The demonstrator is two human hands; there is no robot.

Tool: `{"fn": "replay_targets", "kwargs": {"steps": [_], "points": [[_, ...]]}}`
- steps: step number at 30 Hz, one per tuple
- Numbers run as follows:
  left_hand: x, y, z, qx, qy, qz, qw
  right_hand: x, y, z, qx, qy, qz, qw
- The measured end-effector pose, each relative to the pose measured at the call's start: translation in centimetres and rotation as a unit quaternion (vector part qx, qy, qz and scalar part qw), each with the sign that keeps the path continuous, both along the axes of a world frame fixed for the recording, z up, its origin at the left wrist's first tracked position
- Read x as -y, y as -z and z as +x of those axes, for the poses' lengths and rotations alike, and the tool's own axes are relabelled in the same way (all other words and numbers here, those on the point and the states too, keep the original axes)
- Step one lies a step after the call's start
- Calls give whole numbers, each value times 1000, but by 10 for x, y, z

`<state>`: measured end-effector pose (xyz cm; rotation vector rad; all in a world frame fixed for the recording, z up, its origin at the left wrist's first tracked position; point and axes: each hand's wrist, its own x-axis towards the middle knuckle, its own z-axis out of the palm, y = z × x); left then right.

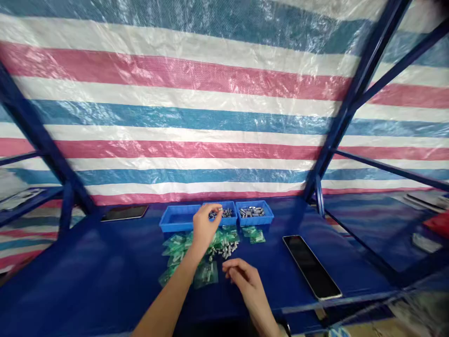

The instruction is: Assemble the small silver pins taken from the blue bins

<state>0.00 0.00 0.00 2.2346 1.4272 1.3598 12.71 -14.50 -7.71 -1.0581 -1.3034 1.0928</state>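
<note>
My left hand is raised over the middle blue bin, which holds small metal parts. Its thumb and forefinger are pinched together at the bin, and whatever lies between them is too small to name. Lower and to the right, my right hand hovers above the blue table with its fingers curled in towards the thumb; I cannot see what they hold, if anything. Between the hands lies a loose heap of small shiny metal parts. Green-tinted clear plastic bags with small parts inside lie around and under my left forearm.
A blue bin without parts stands at the left, and one with metal cylinders at the right. Two green bags lie before it. A phone rests at right, a dark tablet at back left. Blue frame posts flank the table.
</note>
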Motion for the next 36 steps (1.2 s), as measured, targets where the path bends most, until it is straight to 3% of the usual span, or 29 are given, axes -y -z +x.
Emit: {"fn": "replay_targets", "kwargs": {"steps": [3,5,9,14,18,27,33,36], "points": [[-19,-4,0,-3,-3,-15,1000,-3,1,12,79,61,36,994],[-16,-1,-6,0,-9,-20,1000,-8,0,21,169,103,65,978],[27,15,-25,13,-16,-21,1000,-25,-4,32,323,136,104,931],[87,34,-39,32,-35,-12,999,-40,-6,22,380,118,122,909],[110,41,-39,46,-32,-25,998,-41,-5,12,407,122,134,895],[125,50,-23,92,-7,-34,995,-40,-7,8,398,135,142,896],[136,54,-19,123,-14,-60,991,-28,-11,13,295,142,130,936],[143,45,-17,149,6,-92,985,-11,-21,12,135,117,103,979]]}}
